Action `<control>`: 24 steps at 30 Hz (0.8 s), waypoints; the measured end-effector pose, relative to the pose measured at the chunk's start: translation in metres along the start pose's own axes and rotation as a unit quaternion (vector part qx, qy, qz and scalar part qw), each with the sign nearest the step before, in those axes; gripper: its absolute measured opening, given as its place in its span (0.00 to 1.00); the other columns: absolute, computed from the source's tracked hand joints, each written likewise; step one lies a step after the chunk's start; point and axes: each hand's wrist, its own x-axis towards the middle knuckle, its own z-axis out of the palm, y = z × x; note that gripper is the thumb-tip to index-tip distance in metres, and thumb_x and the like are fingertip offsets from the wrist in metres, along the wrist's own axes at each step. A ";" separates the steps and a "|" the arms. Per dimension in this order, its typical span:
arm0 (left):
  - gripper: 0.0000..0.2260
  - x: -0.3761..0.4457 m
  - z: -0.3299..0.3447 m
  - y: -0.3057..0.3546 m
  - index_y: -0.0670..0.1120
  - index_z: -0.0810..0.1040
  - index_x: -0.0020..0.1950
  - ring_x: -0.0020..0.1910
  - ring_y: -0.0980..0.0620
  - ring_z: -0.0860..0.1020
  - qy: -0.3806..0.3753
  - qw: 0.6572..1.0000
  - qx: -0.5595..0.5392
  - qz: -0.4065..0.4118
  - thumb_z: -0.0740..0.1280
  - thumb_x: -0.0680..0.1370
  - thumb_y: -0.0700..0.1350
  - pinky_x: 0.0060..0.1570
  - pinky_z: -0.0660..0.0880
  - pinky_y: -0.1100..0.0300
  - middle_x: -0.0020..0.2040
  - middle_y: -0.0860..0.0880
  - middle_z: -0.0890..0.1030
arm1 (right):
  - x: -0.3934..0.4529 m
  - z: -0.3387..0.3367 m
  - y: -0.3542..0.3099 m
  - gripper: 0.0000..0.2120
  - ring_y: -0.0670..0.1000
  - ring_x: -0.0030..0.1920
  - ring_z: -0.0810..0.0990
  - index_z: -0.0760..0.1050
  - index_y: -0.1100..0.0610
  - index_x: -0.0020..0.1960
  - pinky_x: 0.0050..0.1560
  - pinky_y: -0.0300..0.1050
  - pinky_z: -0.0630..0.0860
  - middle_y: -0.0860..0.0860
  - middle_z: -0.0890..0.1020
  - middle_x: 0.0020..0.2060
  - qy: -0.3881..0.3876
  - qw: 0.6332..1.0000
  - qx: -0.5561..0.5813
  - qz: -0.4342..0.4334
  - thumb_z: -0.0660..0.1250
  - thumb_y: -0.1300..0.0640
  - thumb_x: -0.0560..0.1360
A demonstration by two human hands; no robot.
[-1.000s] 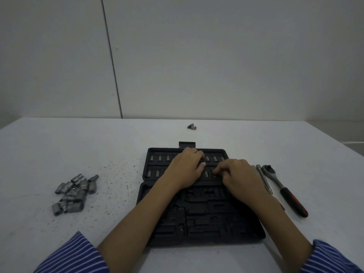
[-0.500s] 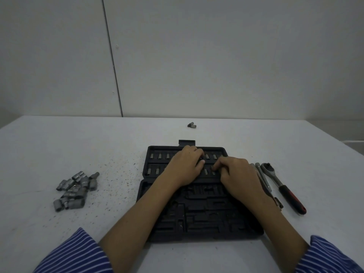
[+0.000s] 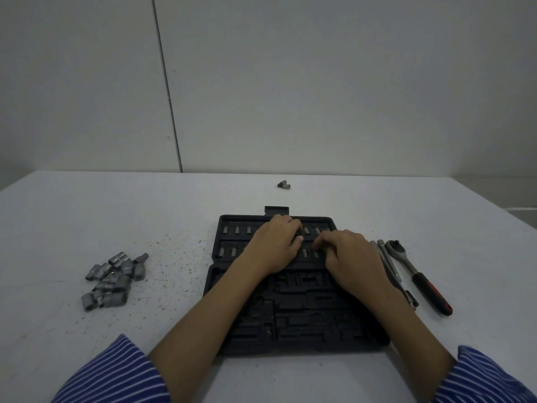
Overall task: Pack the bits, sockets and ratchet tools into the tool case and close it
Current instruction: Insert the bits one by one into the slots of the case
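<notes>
The black tool case point(image 3: 290, 324) lies open and flat on the white table. Its far half holds two rows of small bits point(image 3: 236, 229); the near half's moulded slots look bare. My left hand point(image 3: 276, 248) rests on the bit rows with fingers curled; whatever is under them is hidden. Just beside it, my right hand point(image 3: 351, 257) has its curled fingertips pinching a bit at the lower row. Left of the case sits a pile of grey sockets point(image 3: 113, 279). A ratchet with a red and black handle point(image 3: 418, 276) and extension bars point(image 3: 389, 263) lie to the right.
A small grey piece point(image 3: 284, 185) lies alone on the table beyond the case. Dark specks are scattered on the tabletop between the sockets and the case. A plain wall rises behind the table's far edge. Striped blue sleeves show at the bottom corners.
My right hand's fingertips have edged a little farther up along the lower bit row, closer to my left hand. The left hand has stayed put.
</notes>
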 end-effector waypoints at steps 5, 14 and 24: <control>0.12 0.001 0.001 0.000 0.43 0.72 0.60 0.59 0.48 0.69 0.004 1.000 0.011 0.005 0.57 0.80 0.47 0.58 0.69 0.53 0.58 0.46 0.75 | 0.004 -0.002 -0.002 0.14 0.49 0.50 0.77 0.79 0.48 0.49 0.39 0.42 0.62 0.46 0.82 0.47 -0.007 1.000 -0.010 0.011 0.57 0.61 0.76; 0.11 0.005 0.001 -0.001 0.44 0.73 0.58 0.58 0.48 0.70 0.007 1.000 0.004 -0.003 0.58 0.80 0.47 0.56 0.70 0.54 0.57 0.47 0.76 | 0.021 0.000 -0.001 0.14 0.51 0.42 0.77 0.79 0.47 0.48 0.34 0.42 0.67 0.48 0.82 0.44 -0.035 0.999 0.005 0.027 0.57 0.60 0.75; 0.11 0.024 -0.006 -0.015 0.43 0.74 0.57 0.57 0.48 0.70 0.052 0.998 -0.013 -0.045 0.59 0.79 0.46 0.53 0.70 0.54 0.54 0.46 0.76 | 0.060 0.003 -0.006 0.13 0.52 0.43 0.78 0.80 0.51 0.50 0.41 0.45 0.74 0.51 0.83 0.46 -0.043 0.998 0.049 0.006 0.58 0.61 0.74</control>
